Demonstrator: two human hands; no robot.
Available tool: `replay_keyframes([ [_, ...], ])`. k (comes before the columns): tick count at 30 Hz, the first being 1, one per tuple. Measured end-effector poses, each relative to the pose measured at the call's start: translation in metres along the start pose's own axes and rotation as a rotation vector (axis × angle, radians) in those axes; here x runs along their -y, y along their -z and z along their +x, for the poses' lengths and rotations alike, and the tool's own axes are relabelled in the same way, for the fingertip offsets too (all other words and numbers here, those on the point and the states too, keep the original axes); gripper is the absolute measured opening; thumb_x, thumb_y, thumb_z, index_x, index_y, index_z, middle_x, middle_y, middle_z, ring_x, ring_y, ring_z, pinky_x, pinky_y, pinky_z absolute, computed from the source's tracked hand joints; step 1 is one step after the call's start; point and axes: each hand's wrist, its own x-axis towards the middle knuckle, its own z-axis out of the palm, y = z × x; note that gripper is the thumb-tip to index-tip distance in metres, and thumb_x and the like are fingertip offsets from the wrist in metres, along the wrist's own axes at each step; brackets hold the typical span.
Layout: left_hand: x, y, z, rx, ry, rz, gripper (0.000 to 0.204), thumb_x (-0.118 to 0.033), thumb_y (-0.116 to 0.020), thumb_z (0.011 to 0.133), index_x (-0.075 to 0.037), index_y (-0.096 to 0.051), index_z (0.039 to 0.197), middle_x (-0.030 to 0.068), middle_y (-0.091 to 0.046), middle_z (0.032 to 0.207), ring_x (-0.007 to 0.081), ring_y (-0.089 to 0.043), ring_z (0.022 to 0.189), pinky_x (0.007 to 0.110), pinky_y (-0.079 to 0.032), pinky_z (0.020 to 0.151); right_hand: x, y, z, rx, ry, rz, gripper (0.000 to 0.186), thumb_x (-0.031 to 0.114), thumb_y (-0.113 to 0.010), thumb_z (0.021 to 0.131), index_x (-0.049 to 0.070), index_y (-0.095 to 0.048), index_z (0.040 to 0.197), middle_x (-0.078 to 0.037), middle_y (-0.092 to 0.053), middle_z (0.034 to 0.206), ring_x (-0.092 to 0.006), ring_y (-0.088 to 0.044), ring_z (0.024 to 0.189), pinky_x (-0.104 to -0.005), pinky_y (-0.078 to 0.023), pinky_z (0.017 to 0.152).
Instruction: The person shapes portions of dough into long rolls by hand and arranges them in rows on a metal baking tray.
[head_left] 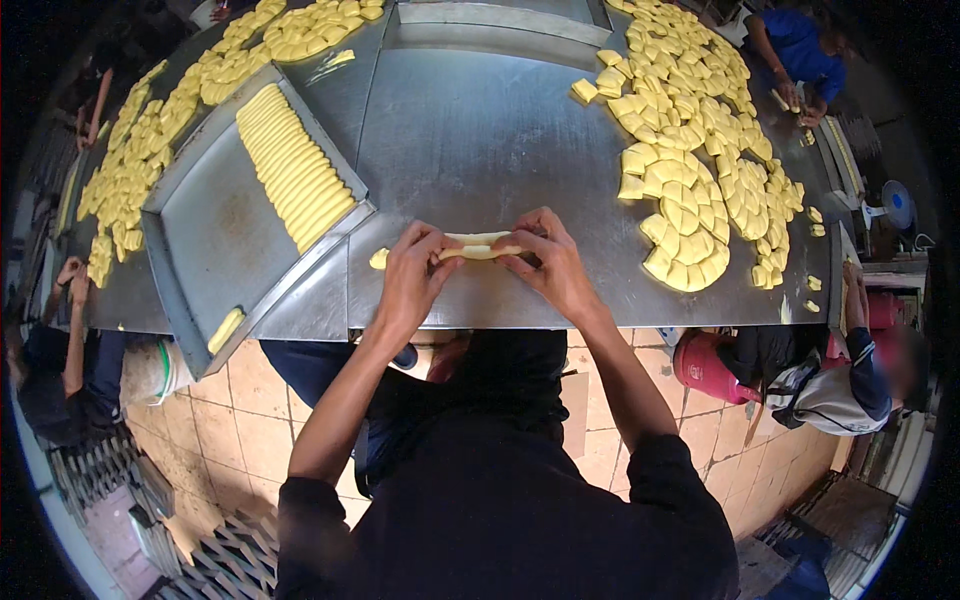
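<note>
Between my two hands, just above the near edge of the metal table, is a strip of yellow dough with a lengthwise fold or groove. My left hand pinches its left end, and my right hand pinches the right end. A small dough piece lies on the table beside my left hand. To the left stands a metal tray holding a tight row of dough rolls. One separate roll lies in the tray's near corner.
Cut dough pieces cover the table's right side and far left. Another metal tray sits at the far edge. Co-workers are at the left, at the right and at the far right, where a person in blue handles dough.
</note>
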Motion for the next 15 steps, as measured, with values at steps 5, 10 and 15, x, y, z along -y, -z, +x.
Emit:
replay_keyframes([
  [5,-0.006,-0.006,-0.008,-0.143,0.039,-0.071,0.041,0.001,-0.078,0.086,-0.007,-0.070,0.126,0.0138,-0.061,0.121,0.0236,-0.064,0.089,0.033,-0.052,0.076,0.017,0.007,0.000,0.012,-0.156,0.075,0.039,0.002,-0.082,0.082,0.007,-0.073,0.120,-0.012,-0.059,0.129,-0.0272,-0.066,0.104,-0.0380,-0.058,0.083],
  [10,-0.004,-0.004,0.007,-0.075,-0.134,0.126,0.043,0.000,-0.077,0.087,-0.007,-0.070,0.128,0.0163,-0.062,0.121,0.0288,-0.066,0.095,0.038,-0.053,0.081,0.018,0.004,0.012,-0.038,0.105,-0.149,0.041,0.006,-0.081,0.082,0.006,-0.071,0.123,-0.014,-0.061,0.119,-0.0342,-0.065,0.108,-0.0415,-0.055,0.091],
  [15,0.000,0.014,0.024,0.043,-0.117,0.191,0.036,0.000,-0.077,0.086,-0.005,-0.074,0.121,0.0141,-0.066,0.110,0.0315,-0.067,0.095,0.039,-0.054,0.081,0.018,0.021,0.028,0.164,0.045,-0.167,0.045,0.005,-0.077,0.081,0.003,-0.070,0.126,-0.016,-0.064,0.115,-0.0373,-0.062,0.112,-0.0450,-0.053,0.094],
])
